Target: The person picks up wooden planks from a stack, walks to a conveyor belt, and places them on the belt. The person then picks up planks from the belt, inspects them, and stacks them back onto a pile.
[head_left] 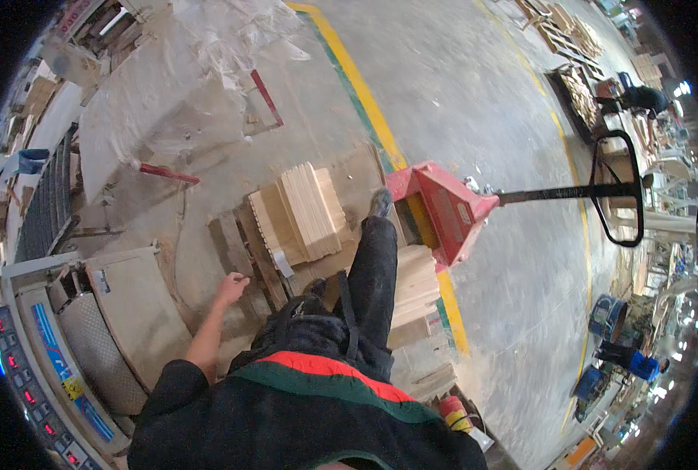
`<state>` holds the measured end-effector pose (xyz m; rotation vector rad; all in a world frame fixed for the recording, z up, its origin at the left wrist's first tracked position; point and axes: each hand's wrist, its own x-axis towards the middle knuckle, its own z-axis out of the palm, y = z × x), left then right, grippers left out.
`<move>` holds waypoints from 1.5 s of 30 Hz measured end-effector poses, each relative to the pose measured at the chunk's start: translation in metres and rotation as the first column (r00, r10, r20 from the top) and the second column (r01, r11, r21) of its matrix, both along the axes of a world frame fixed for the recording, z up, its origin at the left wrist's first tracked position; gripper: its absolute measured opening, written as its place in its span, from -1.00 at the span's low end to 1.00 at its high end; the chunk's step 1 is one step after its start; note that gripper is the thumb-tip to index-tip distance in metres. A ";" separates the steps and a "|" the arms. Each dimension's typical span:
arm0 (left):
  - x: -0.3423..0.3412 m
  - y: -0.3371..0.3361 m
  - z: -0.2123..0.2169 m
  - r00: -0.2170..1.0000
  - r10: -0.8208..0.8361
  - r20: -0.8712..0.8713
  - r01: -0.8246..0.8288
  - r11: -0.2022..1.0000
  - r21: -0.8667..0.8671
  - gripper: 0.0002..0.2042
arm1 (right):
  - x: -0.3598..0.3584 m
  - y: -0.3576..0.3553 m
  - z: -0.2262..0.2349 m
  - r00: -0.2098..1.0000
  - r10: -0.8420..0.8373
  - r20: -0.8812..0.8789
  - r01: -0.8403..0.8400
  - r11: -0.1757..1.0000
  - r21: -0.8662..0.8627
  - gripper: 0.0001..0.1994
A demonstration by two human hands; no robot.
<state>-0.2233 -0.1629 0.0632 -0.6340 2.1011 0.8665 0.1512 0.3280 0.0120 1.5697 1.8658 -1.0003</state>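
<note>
A stack of pale wooden boards (310, 211) sits low at twelve o'clock from the person, a taller row on top and a pale slip (284, 264) at its six o'clock edge; dark pallet slats (261, 274) show just beside it, toward seven. The left hand (234, 287) hangs near those slats, at eight o'clock from the stack, its fingers loosely curled and its grip apart. The right hand is out of my sight, so I can't tell how its grip stands. A boot (381, 204) is planted close by at three, near the red pallet jack (452, 215), while a second pile of boards (415, 286) lies at four. Crumpled clear plastic (184, 86) spreads at eleven, and a machine panel with red displays (28, 395) stands well apart at eight.
</note>
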 end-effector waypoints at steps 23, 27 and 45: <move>-0.554 0.315 0.063 0.755 0.171 -0.633 -0.025 0.972 0.233 -0.57 | -0.896 0.313 0.145 0.640 0.208 -0.740 -0.005 0.964 0.266 -0.44; -0.654 0.323 0.039 0.811 0.171 -0.560 0.005 0.954 0.299 -0.56 | -1.091 0.341 0.130 0.425 0.066 -0.903 0.393 0.885 0.250 -0.54; -1.404 0.279 0.237 0.176 0.773 -0.609 0.056 0.610 0.790 -0.66 | -1.773 0.048 0.175 -0.046 0.662 -0.748 -0.868 0.344 0.357 -0.72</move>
